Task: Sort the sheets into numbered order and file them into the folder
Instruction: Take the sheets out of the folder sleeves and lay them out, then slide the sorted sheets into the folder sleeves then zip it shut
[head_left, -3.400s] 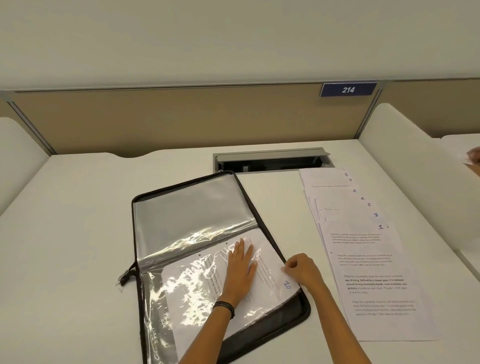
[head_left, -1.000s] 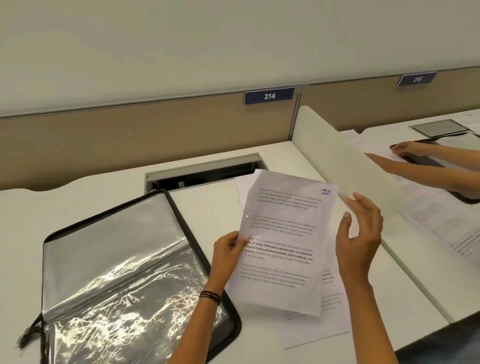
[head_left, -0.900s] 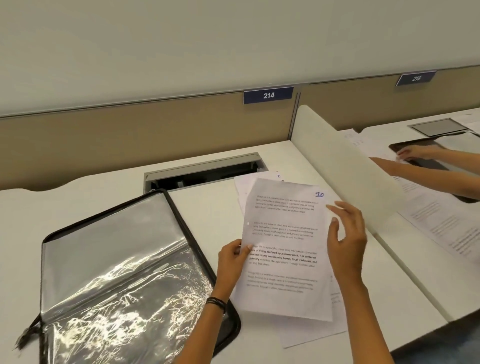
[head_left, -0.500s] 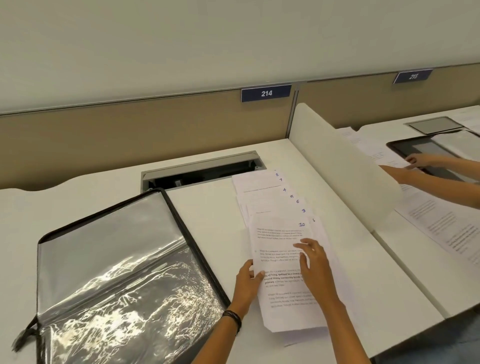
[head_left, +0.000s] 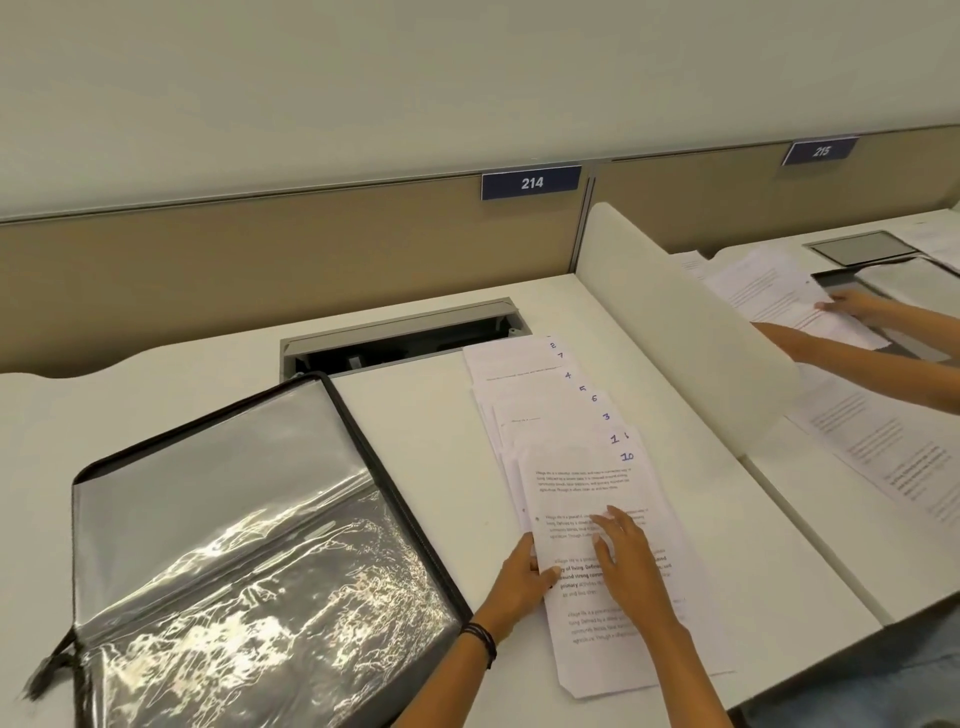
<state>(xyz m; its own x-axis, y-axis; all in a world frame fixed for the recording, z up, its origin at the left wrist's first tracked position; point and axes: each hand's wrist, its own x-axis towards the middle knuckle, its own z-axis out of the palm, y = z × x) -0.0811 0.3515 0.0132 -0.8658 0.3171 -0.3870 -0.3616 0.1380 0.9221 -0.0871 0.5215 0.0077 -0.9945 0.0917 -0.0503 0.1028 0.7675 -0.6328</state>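
White sheet 10 tops fanned stack — left hand pinches edge, right hand flat atop.

place: probably shared office or study hall | seat plate 214 | seat plate 215 | desk divider | cable hatch

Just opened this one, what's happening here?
A person has both hands on the sheet marked 10, lying atop a fanned stack of numbered sheets on the desk. The right hand lies flat on it; the left hand is at its left edge, thumb on the paper. The folder lies open to the left. The stack's visible numbers are not yet in order.
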